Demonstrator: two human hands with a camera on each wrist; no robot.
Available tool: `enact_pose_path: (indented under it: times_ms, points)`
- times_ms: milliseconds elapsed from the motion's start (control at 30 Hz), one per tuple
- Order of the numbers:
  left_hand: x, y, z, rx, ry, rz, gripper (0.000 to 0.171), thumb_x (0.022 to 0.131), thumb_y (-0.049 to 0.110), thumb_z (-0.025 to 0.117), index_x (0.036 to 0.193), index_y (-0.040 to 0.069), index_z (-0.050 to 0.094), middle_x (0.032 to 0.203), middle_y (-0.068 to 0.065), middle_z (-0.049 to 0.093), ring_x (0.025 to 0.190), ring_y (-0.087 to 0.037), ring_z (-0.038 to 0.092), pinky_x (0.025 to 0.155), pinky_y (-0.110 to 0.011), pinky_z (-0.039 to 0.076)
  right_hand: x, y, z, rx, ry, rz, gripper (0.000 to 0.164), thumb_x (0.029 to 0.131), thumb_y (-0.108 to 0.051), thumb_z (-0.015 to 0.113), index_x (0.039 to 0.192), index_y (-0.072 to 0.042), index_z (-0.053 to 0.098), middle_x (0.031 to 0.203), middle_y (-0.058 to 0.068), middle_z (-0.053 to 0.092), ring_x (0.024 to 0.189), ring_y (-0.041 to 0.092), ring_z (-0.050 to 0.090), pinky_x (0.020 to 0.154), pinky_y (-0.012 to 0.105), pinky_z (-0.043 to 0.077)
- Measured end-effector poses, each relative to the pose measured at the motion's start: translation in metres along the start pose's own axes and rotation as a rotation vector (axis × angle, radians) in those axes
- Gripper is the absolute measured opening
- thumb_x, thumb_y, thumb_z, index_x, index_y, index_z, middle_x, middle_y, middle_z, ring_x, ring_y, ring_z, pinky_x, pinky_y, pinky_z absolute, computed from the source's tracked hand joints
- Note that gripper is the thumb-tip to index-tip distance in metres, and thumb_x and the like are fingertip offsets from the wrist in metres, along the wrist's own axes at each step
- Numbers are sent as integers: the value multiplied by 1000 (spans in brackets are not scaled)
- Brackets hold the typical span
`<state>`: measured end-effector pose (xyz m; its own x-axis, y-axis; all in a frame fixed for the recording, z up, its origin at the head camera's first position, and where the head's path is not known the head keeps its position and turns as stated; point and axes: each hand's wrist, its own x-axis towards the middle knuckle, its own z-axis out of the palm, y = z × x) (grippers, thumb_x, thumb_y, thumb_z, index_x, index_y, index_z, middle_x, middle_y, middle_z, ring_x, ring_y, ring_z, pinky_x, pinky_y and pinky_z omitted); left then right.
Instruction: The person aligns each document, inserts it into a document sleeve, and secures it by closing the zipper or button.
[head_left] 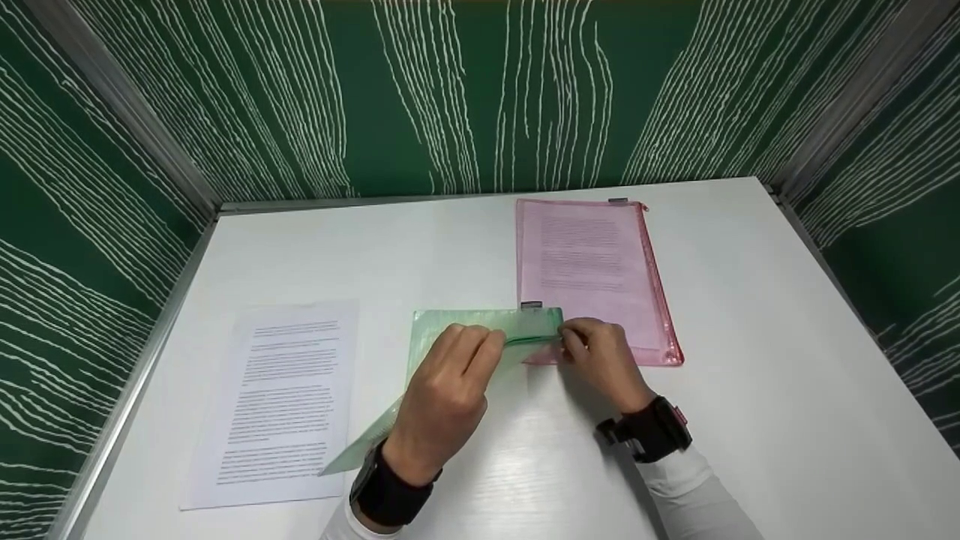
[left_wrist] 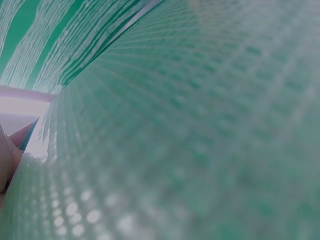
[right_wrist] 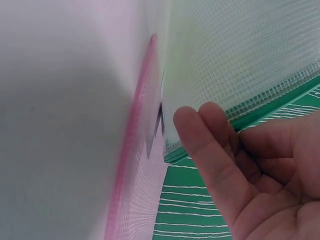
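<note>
A translucent green mesh zip pouch (head_left: pixel 435 324) is held by both hands, its near part lifted and bent up off the table. The left hand (head_left: pixel 444 401) grips its zip edge from above with curled fingers. At the zip's right end, the right hand (head_left: pixel 602 361) pinches the pouch corner between thumb and fingers. In the right wrist view, the green zip strip (right_wrist: pixel 272 105) runs into the pinch. Pouch mesh fills most of the left wrist view, hiding the left fingers there. Just beyond the right hand lies a pink zip pouch (head_left: pixel 657 285) with a printed sheet inside.
A printed white sheet (head_left: pixel 285 405) lies on the left of the white table (head_left: pixel 780 360); the green pouch's lower corner overlaps it in the head view. Green panels (head_left: pixel 480 97) with white wavy lines stand behind and at both sides of the table.
</note>
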<state>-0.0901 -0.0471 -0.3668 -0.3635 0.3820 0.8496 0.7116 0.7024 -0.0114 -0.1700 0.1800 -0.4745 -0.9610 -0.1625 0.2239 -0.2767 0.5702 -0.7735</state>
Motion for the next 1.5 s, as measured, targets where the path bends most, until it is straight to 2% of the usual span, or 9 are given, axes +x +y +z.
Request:
enact_pose_path:
  times_ms: [233,767,1033,1167,1500]
  points:
    - [2,2,-2,2,14,8,36,87,-20,35,97,-2,64,86,-7,57,74,-17,50,66,-23,45,2,4,-1,-30,8,17,16,93,0,58,93,4,73,73,7,68,63,12,61,57,23,49]
    - [4,4,-6,-5,39,39,33,88,-20,38,96,-2,63,84,-6,55,71,-16,48,63,-23,42,4,14,-6,-44,41,44,15,93,0,58,94,4,73,79,10,70,65,14,61,57,22,48]
    - [5,5,-8,-6,61,55,30,89,-19,39,96,-2,63,83,-6,55,70,-16,47,63,-23,42,4,21,-8,-76,67,23,15,93,1,59,92,4,73,77,9,70,67,17,62,63,27,49]
    - [6,5,-9,-6,76,58,31,88,-20,39,96,-2,63,82,-6,54,69,-16,46,62,-23,40,4,23,-10,-89,75,7,16,94,0,58,91,3,73,73,8,68,65,14,59,60,25,47]
    - [6,7,-12,-16,74,61,30,88,-19,39,98,-2,63,84,-6,55,71,-17,49,64,-23,42,6,26,-11,-97,71,41,16,94,-2,58,91,2,73,73,7,68,63,13,59,57,22,46]
